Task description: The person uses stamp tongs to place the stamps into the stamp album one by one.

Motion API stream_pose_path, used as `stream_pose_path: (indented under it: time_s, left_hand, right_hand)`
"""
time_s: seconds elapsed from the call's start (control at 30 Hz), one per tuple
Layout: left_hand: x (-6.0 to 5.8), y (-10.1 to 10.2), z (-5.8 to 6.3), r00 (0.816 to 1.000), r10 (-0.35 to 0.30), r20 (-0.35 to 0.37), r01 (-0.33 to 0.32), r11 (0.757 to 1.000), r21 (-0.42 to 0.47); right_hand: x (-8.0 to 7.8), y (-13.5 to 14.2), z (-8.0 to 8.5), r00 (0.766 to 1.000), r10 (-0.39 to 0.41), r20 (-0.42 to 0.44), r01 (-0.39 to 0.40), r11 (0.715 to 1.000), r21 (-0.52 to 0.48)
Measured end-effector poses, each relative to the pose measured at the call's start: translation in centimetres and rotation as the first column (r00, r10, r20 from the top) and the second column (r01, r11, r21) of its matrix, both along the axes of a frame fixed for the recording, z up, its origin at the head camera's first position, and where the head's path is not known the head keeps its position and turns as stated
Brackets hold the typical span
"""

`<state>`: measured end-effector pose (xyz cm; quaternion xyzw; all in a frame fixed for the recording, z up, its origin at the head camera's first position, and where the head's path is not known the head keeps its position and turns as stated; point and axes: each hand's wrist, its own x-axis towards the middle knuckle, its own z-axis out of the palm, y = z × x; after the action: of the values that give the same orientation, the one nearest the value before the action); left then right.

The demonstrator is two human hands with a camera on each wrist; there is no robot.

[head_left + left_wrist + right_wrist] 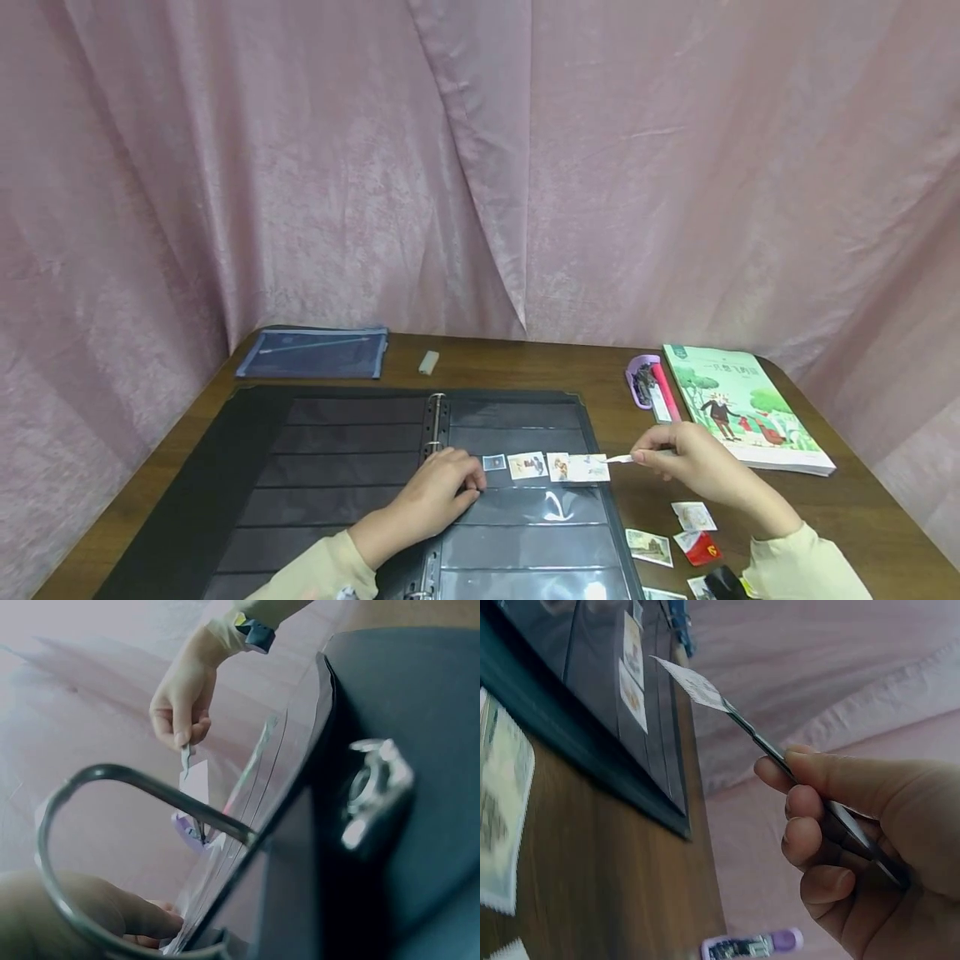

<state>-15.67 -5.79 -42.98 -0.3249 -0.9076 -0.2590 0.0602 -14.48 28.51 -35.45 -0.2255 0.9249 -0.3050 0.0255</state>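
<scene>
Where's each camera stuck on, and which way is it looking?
Head: worn on the head, facing forward and down at the album; the left hand, right hand and both sleeves show.
Left wrist: worn there, looking past a metal ring; part of the left hand shows, and the right hand beyond.
Right wrist: worn there, looking along the tweezers; only the right hand shows.
Shared: head and right wrist both see the tweezers' stamp.

Right grip (182, 709) pinching tweezers (186, 757), binder ring (172, 798)
</scene>
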Motion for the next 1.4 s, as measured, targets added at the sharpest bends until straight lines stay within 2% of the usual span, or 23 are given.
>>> stream_pose_path:
  time_s: [0.5,0.83,1.23,1.4]
  left_hand:
    - [0.1,0.0,0.0,1.0,0.007,0.027,-0.007,1.0,0.015]
    - [0.2,-0.1,0.0,0.999,0.014,0.033,-0.016,0.999,0.047]
    - [0.2,0.0,0.0,0.999,0.017,0.035,-0.02,0.998,0.066]
    - [0.2,-0.1,-0.1,1.0,0.015,0.025,-0.017,0.997,0.069]
  right_hand:
    - [-1.7,-4.2,-2.0,0.999,0.046,-0.012,-0.047,0.995,-0.087]
    - [-2.5,-6.8,-3.4,0.997,0.072,-0.019,-0.074,0.993,-0.091]
    - [-3.0,-8.1,-4.7,0.994,0.104,-0.015,-0.105,0.987,-0.123]
    - [-3.1,-8.4,-5.0,0.992,0.123,-0.039,-0.127,0.985,-0.117]
